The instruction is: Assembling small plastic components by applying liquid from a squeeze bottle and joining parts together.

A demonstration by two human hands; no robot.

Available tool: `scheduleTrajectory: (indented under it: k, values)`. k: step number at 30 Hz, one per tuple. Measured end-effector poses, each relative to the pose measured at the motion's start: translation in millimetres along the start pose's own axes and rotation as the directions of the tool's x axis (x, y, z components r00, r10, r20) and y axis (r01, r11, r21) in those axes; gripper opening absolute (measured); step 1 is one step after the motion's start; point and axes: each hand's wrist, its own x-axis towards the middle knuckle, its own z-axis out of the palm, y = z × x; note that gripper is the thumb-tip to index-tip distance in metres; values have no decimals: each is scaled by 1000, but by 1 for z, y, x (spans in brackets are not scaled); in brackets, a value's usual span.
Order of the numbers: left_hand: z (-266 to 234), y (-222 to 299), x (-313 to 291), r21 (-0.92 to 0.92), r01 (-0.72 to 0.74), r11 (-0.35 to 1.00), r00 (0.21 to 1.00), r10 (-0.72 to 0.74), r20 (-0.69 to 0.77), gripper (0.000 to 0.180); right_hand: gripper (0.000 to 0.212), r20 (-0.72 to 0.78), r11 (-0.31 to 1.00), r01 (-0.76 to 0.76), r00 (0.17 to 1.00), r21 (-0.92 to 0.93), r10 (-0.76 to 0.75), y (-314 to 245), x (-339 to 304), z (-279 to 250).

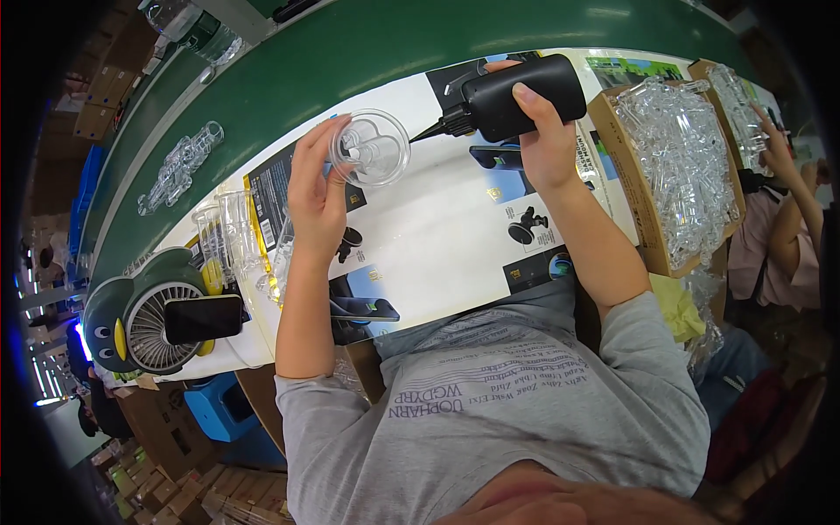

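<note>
My left hand (317,188) grips a clear, round plastic piece (378,166) by its left edge. The piece has a wide circular rim and a raised, clear form at its middle. Wrapped in my right hand (549,144) is a black squeeze bottle (529,98), lying sideways. Its thin, pointed nozzle (429,132) aims left and ends at the right side of the round rim; whether it touches cannot be made out. Both hands are above a printed sheet (429,236) in white, black and yellow that covers the table.
To the right, a cardboard box (628,188) is heaped with clear plastic parts (674,149); another person's hand (776,144) works beyond it. More clear parts (179,171) lie on the green table at left. A phone (203,319) leans on a green fan (144,302). A water bottle (197,31) is far left.
</note>
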Motion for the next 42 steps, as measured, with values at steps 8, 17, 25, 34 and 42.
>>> scheduleTrajectory:
  k: [8,17,25,34,42]
  values:
    - [-6,-8,-4,-339,224,914,974,-199,107,33,27,-15,999,-34,999,19,35,-4,3,-2]
    - [-6,-7,-4,-485,348,802,937,-287,199,36,26,-1,992,-103,995,74,103,-3,8,-6]
    - [-9,-8,-6,-472,396,787,916,-300,268,32,26,31,990,-115,993,82,112,-3,10,-9]
    - [-12,-7,-4,-497,486,719,856,-276,437,34,34,107,989,-145,984,35,140,-5,9,-12]
    - [-14,-7,-6,-544,568,618,799,-253,546,37,32,156,983,-172,975,68,159,-4,7,-11]
